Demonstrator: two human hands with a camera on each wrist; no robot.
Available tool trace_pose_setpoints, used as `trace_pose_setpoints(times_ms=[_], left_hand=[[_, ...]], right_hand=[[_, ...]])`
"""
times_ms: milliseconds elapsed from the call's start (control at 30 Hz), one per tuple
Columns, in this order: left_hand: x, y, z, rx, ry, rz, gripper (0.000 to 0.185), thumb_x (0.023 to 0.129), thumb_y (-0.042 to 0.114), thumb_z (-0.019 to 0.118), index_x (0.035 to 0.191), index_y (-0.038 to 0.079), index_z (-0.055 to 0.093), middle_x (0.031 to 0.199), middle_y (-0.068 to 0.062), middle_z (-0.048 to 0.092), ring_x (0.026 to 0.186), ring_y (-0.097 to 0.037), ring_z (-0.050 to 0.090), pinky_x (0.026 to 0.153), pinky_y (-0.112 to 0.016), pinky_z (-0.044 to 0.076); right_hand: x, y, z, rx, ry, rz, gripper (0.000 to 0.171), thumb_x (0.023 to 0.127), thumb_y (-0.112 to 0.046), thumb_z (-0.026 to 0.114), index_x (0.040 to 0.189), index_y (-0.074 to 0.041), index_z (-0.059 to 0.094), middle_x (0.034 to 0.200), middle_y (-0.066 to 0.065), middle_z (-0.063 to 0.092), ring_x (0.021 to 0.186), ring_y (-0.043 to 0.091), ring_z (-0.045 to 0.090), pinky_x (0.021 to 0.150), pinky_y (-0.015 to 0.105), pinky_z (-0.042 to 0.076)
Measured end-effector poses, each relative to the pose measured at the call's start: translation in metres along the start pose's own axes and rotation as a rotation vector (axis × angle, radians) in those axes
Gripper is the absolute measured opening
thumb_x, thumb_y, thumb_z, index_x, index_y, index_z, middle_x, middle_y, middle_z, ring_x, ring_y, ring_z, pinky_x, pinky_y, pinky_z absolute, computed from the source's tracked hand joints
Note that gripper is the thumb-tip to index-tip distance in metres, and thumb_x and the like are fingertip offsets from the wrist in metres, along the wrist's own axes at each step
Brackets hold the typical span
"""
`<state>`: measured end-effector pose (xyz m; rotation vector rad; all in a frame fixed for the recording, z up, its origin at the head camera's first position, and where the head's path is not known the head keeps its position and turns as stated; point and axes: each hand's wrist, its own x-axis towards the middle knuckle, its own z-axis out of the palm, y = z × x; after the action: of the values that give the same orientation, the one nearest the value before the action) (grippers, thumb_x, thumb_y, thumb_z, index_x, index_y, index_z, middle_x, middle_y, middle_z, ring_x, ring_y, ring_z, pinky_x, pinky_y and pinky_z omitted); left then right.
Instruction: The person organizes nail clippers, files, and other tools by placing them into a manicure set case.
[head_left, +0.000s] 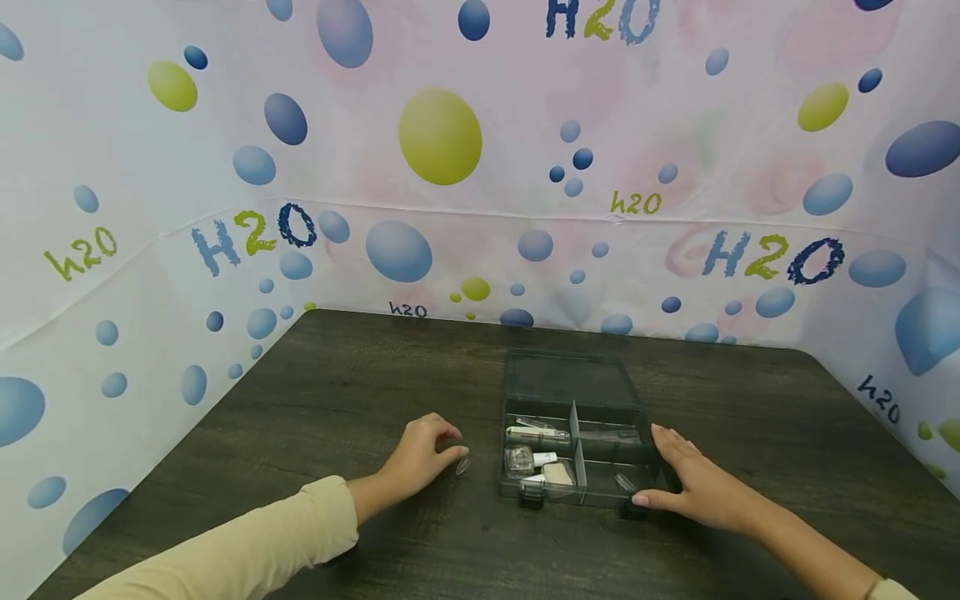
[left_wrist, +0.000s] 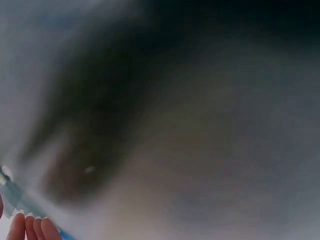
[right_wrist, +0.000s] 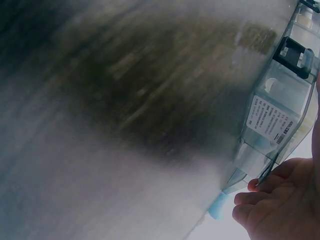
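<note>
A smoky see-through plastic organizer box [head_left: 542, 498] stands on the dark table with its lid [head_left: 567, 377] raised at the back. In its left compartments lie a pale slim tube [head_left: 537, 433], a small square glass jar [head_left: 519, 461] and a beige block [head_left: 557, 474]. A small clear piece [head_left: 624, 482] is in the front right one. My right hand [head_left: 708, 487] rests along the box's right side, thumb at the front rim. Left of the box, my left hand [head_left: 417, 454] has loosely bent fingers; a small clear oval piece [head_left: 462, 467] is by its thumb tip.
The table [head_left: 360, 375] has wood grain and carries the box near its middle. White sheeting [head_left: 517, 133] printed with blue and green dots and H2O lettering hangs behind and on both sides. A barcode label [right_wrist: 270, 120] is on the box.
</note>
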<state>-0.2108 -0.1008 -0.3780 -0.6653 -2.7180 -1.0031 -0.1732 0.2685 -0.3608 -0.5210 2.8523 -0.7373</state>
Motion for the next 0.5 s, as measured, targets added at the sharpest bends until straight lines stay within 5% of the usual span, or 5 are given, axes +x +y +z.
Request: trace_pose_setpoints(times_ms=[500], left_hand=[[-0.0122,-0.0001,0.0016,0.012,-0.098,0.009,0.018,0.080,0.012,0.072,0.092,-0.001,0.068,0.091,-0.007,0.061,0.083,-0.020,0.059,0.072,-0.034,0.052]], right_hand=[[-0.0001,0.0004,-0.0003,-0.021,-0.001,0.008,0.103,0.079,-0.050,0.066,0.144,0.011,0.014,0.148,0.034,0.015,0.132,0.056,0.014,0.099,0.073,0.015]])
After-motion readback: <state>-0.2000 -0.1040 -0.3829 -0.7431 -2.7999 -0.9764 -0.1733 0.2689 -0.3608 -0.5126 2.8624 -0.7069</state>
